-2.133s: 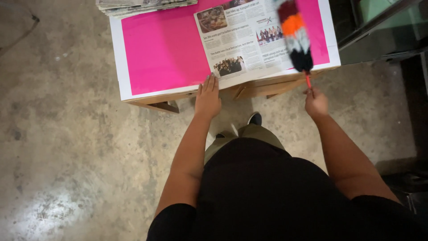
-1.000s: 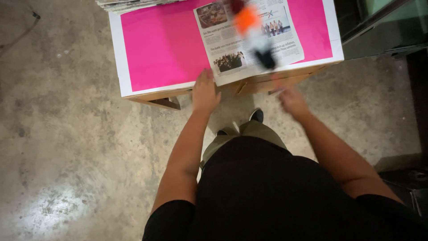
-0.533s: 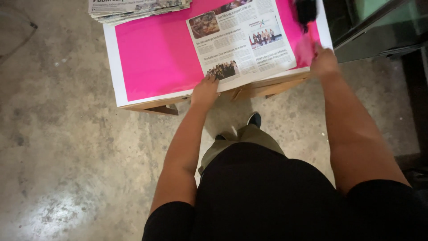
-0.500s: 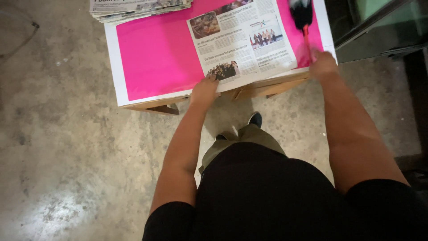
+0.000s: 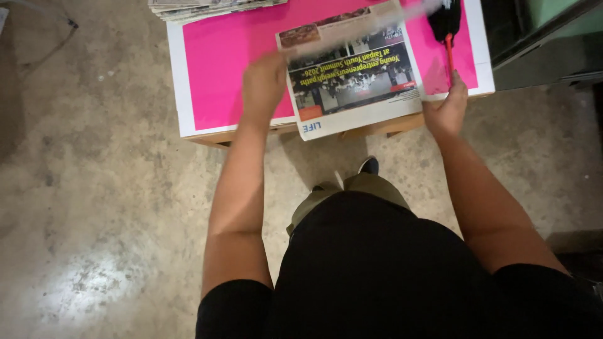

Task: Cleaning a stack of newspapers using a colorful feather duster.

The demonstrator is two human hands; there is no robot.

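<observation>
The left hand (image 5: 264, 81) grips the left edge of the folded printed newspaper (image 5: 352, 78), which lies on the bright pink sheet (image 5: 232, 69) covering the surface, its near edge overhanging. The right hand (image 5: 447, 110) is clenched on the red handle of a black-headed duster (image 5: 446, 25). Best to keep the paper flat and the duster clear of it.

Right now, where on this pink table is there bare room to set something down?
The pink sheet is bare between its left white border and the left hand. The right side is crowded: the newspaper, then the duster by the right hand. The paper stack fills the far left corner.
</observation>
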